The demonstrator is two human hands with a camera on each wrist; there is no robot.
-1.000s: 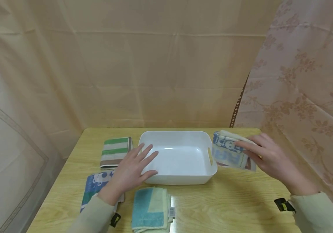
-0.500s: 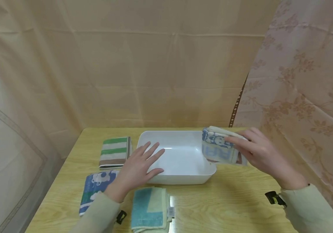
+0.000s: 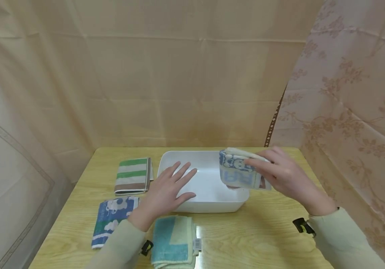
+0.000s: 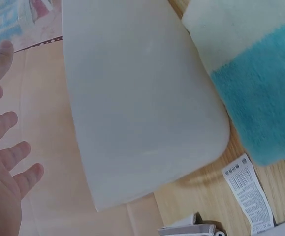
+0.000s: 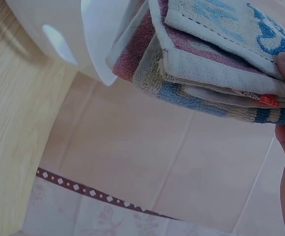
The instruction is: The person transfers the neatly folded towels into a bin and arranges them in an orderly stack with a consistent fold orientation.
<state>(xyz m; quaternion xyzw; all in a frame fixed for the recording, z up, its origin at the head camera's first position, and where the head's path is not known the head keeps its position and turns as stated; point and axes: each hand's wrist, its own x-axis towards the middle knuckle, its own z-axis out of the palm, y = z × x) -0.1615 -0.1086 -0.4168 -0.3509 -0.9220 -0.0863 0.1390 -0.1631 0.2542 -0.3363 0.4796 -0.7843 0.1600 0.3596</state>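
Note:
My right hand (image 3: 281, 173) pinches a folded towel (image 3: 239, 170), white and blue with a bear pattern, over the right part of a white plastic basket (image 3: 209, 207). In the right wrist view the towel's (image 5: 221, 69) stacked layers show pink, blue and grey edges, with the thumb on one face and a finger beneath. My left hand (image 3: 169, 190) holds nothing; its fingers are spread over the basket's left front side. From the left wrist view, those fingers (image 4: 14, 155) stand beside the basket wall (image 4: 142, 108).
A green, white and brown striped folded towel (image 3: 132, 175) lies left of the basket. Nearer are a blue and green bear-patterned towel (image 3: 111, 220) and, in front of the basket, a teal and cream towel (image 3: 172, 241) with a tag. All rest on the wooden table (image 3: 263, 239); curtains (image 3: 192, 74) hang behind.
My right hand has carried the folded towel leftward, from beside the basket's right end to over it. My left hand has shifted a little to the right, still spread.

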